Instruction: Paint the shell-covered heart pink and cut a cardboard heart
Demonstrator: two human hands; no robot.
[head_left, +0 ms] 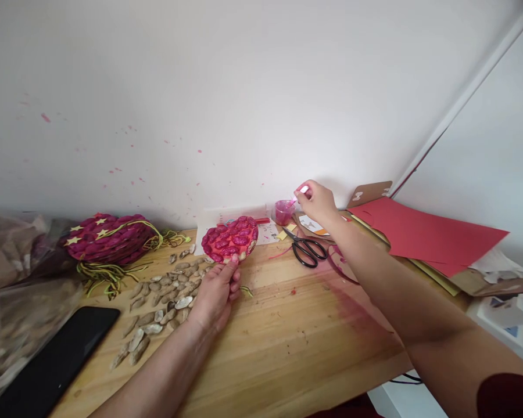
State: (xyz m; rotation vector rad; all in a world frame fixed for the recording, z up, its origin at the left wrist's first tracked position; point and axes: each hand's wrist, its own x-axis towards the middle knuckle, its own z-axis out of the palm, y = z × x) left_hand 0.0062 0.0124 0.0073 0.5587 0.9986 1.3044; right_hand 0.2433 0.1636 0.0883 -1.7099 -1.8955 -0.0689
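Table beneath disc in left hand

Disc looks v. glossy & bumpy from where I stand; cup see-thru, plastic-looking; nut shells rough, matt; tabletop grainy wood; red sheet matt paper; scissors w/ metal blades.

The premises were a handcraft workspace; whether it formed part of a home or a studio could not be determined. A wooden worktable stood at a white wall, which bore scattered pink spatter. Peanut shells lay loose on the tabletop, near a stack of lumpy magenta pieces bearing pale yellow stars. Black-handled scissors, a pink-stained cup and red paper were also noted, with pinkish discoloration on the wood.
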